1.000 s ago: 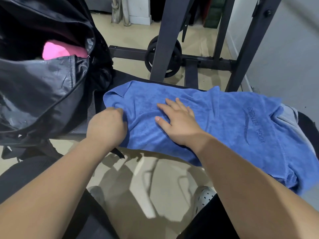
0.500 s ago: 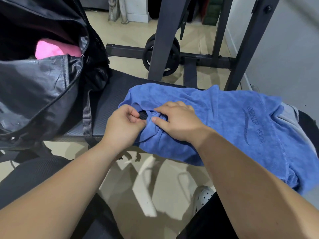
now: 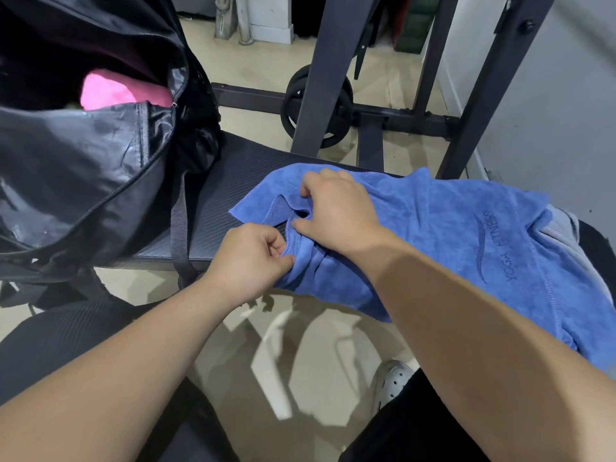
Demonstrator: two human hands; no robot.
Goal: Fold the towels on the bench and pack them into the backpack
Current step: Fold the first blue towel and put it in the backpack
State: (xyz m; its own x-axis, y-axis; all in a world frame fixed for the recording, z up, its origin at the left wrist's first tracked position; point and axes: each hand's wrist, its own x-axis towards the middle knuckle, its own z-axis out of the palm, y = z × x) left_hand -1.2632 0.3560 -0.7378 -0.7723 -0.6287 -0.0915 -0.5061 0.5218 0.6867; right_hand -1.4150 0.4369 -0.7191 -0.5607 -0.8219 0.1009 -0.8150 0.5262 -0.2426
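A blue towel (image 3: 443, 235) with dark lettering lies across the black bench (image 3: 233, 195), its near edge hanging over the front. My left hand (image 3: 250, 258) pinches the towel's left near edge. My right hand (image 3: 336, 211) grips a bunched fold of the same towel just beyond it. A grey towel (image 3: 563, 228) peeks out under the blue one at the right. The black backpack (image 3: 83, 168) stands open on the bench's left end, with a pink towel (image 3: 116, 91) inside.
A dark metal rack (image 3: 326, 78) with uprights and a weight plate (image 3: 316, 111) stands behind the bench. A grey wall (image 3: 550, 111) is at the right. A backpack strap (image 3: 178, 235) hangs over the bench front. My knees and a white shoe (image 3: 393, 381) are below.
My hands have drawn the towel's left end to the right, baring more bench beside the backpack. My right hand went from flat on the towel to gripping a fold.
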